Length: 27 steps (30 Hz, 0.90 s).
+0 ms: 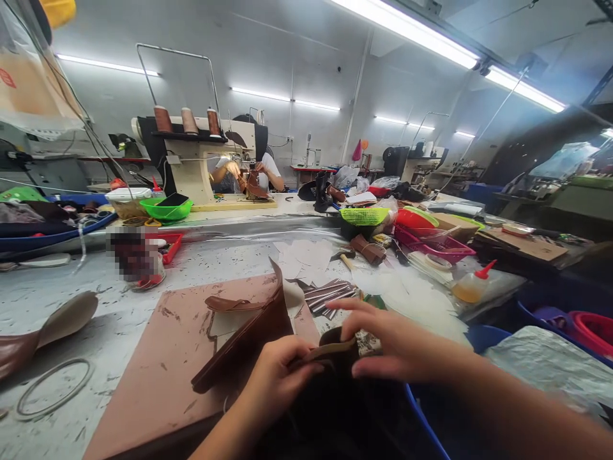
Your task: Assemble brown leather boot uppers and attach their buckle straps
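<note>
Low in the middle, my left hand (287,370) is closed, with thumb and fingers pinching the tan edge of a brown leather piece (330,349). At the other end of that edge is my right hand (383,338), its fingers curled over the leather, thumb below and index finger stretched out. The lower part of the piece falls into dark shadow, so its full shape is hidden. Just left of my left hand, a brown leather boot upper (258,326) with a pale lining stands folded on a pinkish board (163,358).
Dark and white strips (330,295), a hammer (345,259) and a glue bottle (472,283) lie beyond my right hand. A metal ring (55,388) and another leather piece (52,329) are at left. A co-worker's hands (234,169) work at a sewing machine (191,166) opposite.
</note>
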Motion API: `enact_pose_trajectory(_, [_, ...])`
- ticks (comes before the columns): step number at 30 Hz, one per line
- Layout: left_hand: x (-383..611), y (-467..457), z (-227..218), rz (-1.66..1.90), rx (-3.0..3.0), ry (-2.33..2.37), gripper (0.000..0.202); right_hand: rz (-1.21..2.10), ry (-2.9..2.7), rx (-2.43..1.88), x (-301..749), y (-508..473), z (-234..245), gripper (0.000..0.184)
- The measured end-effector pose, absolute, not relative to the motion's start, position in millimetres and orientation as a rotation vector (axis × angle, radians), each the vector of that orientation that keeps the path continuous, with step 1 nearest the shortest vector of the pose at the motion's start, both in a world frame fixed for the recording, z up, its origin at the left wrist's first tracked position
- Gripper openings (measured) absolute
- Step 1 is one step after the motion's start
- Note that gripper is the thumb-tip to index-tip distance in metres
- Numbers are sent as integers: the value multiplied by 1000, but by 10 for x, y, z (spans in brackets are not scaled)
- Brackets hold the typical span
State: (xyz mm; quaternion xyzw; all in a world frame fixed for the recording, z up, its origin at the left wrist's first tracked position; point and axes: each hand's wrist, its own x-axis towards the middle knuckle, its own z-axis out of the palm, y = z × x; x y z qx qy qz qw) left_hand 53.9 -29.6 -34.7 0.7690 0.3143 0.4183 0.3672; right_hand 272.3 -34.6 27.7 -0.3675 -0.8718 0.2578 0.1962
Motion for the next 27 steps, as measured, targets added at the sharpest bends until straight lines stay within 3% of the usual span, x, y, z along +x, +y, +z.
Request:
enact_pose_trajectory(2, [536, -282, -352, 1141, 1943, 795, 12, 1003, -2107, -1056, 2692, -352, 99, 61])
enact_pose_trajectory(3, [533, -275, -360, 1180, 1939, 784, 11, 1110, -2002, -1053, 2666, -359, 14, 65])
enact_pose_trajectory(7, [519, -260, -431, 1296, 1914, 847, 13, 1334, -1963, -944, 2557, -386, -185, 37])
enact_pose_trajectory(11, [546, -275, -521, 1391, 1786, 1010, 20, 1369, -1933, -930, 2486, -355, -234, 41])
enact_pose_trajectory(18, [560, -267, -576, 1298, 1576, 1079, 39, 1118, -1839, -1093, 2278, -282, -398, 21])
enact_pose_trajectory(23, [382, -206, -476, 841, 1757, 1006, 36, 1230, -1752, -1078, 2329, -254, -364, 24])
enact_pose_trajectory(27, [337, -188, -446, 919, 1663, 957, 30, 1464, -1700, -999, 2385, -225, -357, 43])
